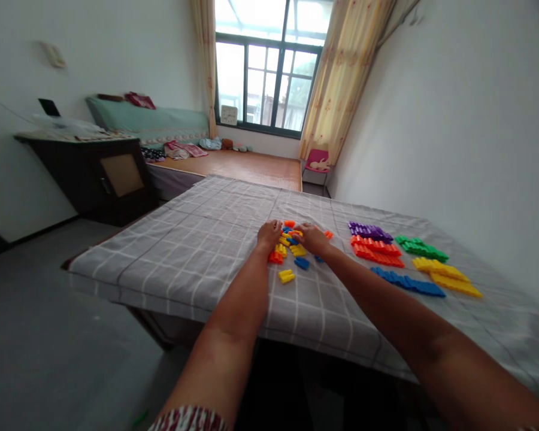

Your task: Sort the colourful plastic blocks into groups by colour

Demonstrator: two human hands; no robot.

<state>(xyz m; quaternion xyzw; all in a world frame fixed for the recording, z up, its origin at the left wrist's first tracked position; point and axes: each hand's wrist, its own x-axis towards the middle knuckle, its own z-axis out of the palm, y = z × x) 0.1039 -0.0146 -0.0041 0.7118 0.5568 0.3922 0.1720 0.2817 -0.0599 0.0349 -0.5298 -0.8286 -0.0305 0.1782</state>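
Small ridged plastic pieces in yellow, orange and blue lie in a loose pile on the checked cloth, between my two hands. My left hand is at the pile's left edge, its fingers curled inward; what they hold, if anything, is hidden. From the right, my right hand reaches over the pile, fingers bent together at a small plastic piece, yellow or orange. Nearer to me lie a yellow piece and a blue piece. Orange pieces sit just below my left hand.
To the right, pieces lie in rows by colour: purple, orange, green, yellow and blue. A grey checked cloth covers the table. Beyond stand a bed, a dark cabinet and a pink chair.
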